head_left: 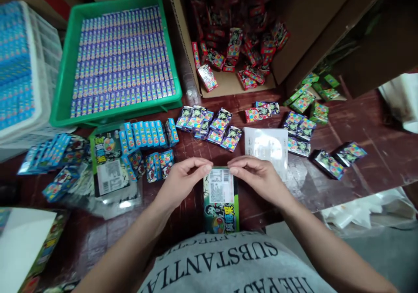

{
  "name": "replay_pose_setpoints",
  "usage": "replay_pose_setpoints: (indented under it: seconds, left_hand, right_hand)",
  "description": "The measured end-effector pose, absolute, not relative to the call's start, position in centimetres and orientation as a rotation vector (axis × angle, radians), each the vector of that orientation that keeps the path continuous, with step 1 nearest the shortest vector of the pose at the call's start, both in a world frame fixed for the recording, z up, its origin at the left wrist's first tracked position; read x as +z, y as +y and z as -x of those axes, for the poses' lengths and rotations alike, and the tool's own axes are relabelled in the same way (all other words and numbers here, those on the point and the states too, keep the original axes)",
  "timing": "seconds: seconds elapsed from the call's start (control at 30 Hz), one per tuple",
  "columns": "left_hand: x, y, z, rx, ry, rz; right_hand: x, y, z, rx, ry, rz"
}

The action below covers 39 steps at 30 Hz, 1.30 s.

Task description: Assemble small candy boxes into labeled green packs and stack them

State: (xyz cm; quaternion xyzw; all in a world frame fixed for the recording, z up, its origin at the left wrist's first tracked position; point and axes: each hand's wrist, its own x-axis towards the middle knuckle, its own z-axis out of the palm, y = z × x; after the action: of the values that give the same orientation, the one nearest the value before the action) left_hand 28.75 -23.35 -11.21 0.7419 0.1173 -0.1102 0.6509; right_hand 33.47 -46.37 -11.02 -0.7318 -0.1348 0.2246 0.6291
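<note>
A flat green-and-black printed candy packet [221,212] with a white barcode label lies upside down in front of my body. My left hand [187,175] pinches its far left corner between thumb and fingers. At the far right corner my right hand [254,175] is closed in a similar pinch. Just beyond my right hand rests a shiny whitish sheet [266,143] with faint round marks. Small purple candy boxes [222,121] stand beyond both hands. To the left, blue candy boxes [143,135] stand in a row by another printed packet [109,162] in clear plastic.
A green tray [114,112] packed with purple boxes stands at the back left, beside a white crate [35,58] of blue boxes. An open cardboard carton [183,36] holds loose red boxes. Green boxes [303,99] and more purple boxes [329,162] lie at right.
</note>
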Motion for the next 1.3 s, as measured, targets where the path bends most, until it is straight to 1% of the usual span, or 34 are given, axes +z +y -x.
replay_pose_setpoints:
  seconds: [0.13, 0.27, 0.4, 0.5, 0.57, 0.63, 0.73, 0.83, 0.9, 0.97, 1.07, 1.17, 1.3]
  left_hand:
    - [-9.8, -23.9, -30.1, -0.343, 0.285, -1.657]
    - [-9.3, -23.9, -31.1, -0.415, 0.29, -1.593]
    - [-9.9, -23.1, -31.4, -0.493, 0.17, -1.63]
    - [-11.0, -22.6, -31.4, -0.455, 0.054, -1.702]
    - [-12.0, -22.4, -31.5, -0.417, -0.028, -1.81]
    - [-12.7, -22.2, -31.6, -0.376, -0.121, -2.005]
    - [-12.7, -22.8, -32.0, -0.165, -0.305, -2.33]
    - [-11.4, -25.2, -33.5, 0.153, -0.518, -2.407]
    - [-10.4, -27.6, -35.5, 0.257, -0.585, -2.34]
    - [-9.7, -29.9, -37.7, 0.245, -0.576, -2.26]
    - [-9.5, -32.0, -40.1, -0.002, -0.466, -2.1]
    - [-9.8, -32.2, -40.5, -0.255, -0.326, -1.898]
    - [-10.3, -32.0, -39.9, -0.382, -0.231, -1.728]
  right_hand:
    - [-9.9, -46.5, -34.3, 0.659, -0.078, 1.654]
    - [-9.4, -46.7, -35.0, 0.732, -0.007, 1.593]
    - [-9.5, -47.5, -35.0, 0.737, -0.147, 1.603]
    - [-9.8, -48.0, -34.9, 0.645, -0.378, 1.64]
    - [-10.0, -48.7, -35.5, 0.528, -0.565, 1.782]
    - [-10.0, -50.3, -37.1, 0.35, -0.736, 2.042]
    - [-10.1, -54.1, -40.8, 0.093, -0.853, 2.456]
    - [-10.5, -57.3, -44.2, 0.116, -0.893, 2.664]
    - [-10.7, -58.2, -45.2, 0.206, -0.894, 2.6]
    - [-10.5, -58.4, -44.9, 0.292, -0.801, 2.411]
    - [-9.7, -58.4, -43.2, 0.301, -0.582, 2.14]
    - [-8.7, -58.8, -41.3, 0.296, -0.419, 2.01]
    - [-8.5, -58.7, -39.8, 0.38, -0.253, 1.897]
